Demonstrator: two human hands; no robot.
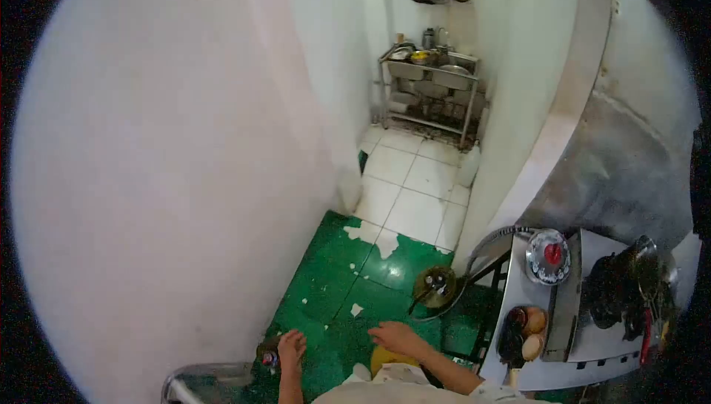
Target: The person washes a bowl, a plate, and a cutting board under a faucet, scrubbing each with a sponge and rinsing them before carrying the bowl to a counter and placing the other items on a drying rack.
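My left hand (292, 348) is at the lower left of centre, over the green floor, its fingers loosely bent and apart with nothing visible in them. Just left of it, near the wall's foot, is a small dark object (268, 356) that I cannot make out. My right hand (395, 338) reaches leftward in front of my body, fingers loosely stretched and holding nothing I can see. Below it shows part of a round yellow thing (386, 359), mostly hidden by my hand and clothing. A gap of green floor separates the two hands.
At right stands a metal stove counter (518, 285) with a lidded pot (549, 257) and a dark container with eggs (532, 321). A round basin (435, 288) and hose are on the floor. Ahead is a sink stand (429, 82); a metal rail (174, 385) is lower left.
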